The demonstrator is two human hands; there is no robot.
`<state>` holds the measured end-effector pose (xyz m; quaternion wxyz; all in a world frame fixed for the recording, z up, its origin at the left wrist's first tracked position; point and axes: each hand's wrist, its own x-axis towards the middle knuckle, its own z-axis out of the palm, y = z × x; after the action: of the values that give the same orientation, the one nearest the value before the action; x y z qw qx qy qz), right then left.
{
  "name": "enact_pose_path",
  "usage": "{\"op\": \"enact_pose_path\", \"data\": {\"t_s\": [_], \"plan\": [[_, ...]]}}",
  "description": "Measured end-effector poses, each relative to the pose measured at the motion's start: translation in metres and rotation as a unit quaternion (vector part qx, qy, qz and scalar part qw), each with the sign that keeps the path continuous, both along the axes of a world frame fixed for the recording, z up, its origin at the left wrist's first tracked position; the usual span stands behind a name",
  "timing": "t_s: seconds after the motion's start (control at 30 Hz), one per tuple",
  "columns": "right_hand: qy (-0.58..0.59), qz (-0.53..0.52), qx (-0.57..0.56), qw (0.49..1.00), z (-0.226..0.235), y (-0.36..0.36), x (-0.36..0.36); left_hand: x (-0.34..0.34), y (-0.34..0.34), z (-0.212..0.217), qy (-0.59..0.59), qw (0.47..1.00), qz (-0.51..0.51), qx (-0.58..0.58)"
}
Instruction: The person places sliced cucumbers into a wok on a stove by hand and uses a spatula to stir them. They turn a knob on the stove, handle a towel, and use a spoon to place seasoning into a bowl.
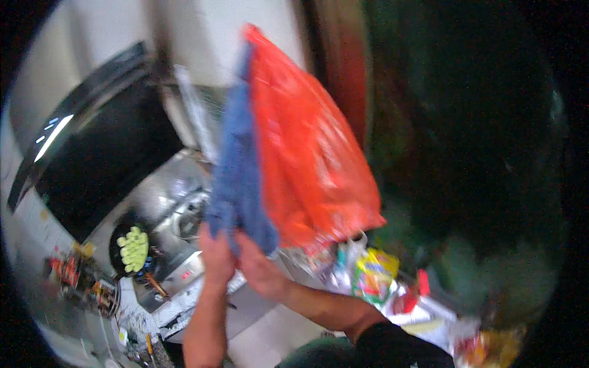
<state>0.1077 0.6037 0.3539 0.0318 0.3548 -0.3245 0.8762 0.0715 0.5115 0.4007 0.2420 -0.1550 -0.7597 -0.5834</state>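
A blue cloth (236,165) hangs in front of me, narrow at the top and wider at its lower end. Both my left hand (218,260) and my right hand (261,270) are at its lower edge, close together, their fingers closed on the fabric. Blur hides the single fingers. Against the cloth's right side hangs a red plastic bag (316,159), its bottom just above and to the right of my right hand.
To the left, a black frying pan (136,248) with several pale green pieces sits on a steel stove (162,202) beneath a dark range hood (110,153). Condiment jars (80,276) stand at the far left. Packages, including a yellow one (377,270), lie at the lower right.
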Motion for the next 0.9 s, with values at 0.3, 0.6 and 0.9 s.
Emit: {"op": "enact_pose_path", "data": {"t_s": [0.3,0.6,0.9], "plan": [[0.215,-0.396,0.342,0.825,-0.017,0.006,0.017,-0.026,-0.06,0.017,-0.202,0.936,-0.166,0.236],[0.197,-0.547,0.284,0.762,-0.006,-0.012,-0.014,0.021,-0.016,0.015,-0.167,0.985,-0.037,-0.008],[0.221,-0.503,0.284,0.786,-0.024,0.001,-0.02,0.005,-0.016,0.008,-0.168,0.981,-0.011,-0.098]]}}
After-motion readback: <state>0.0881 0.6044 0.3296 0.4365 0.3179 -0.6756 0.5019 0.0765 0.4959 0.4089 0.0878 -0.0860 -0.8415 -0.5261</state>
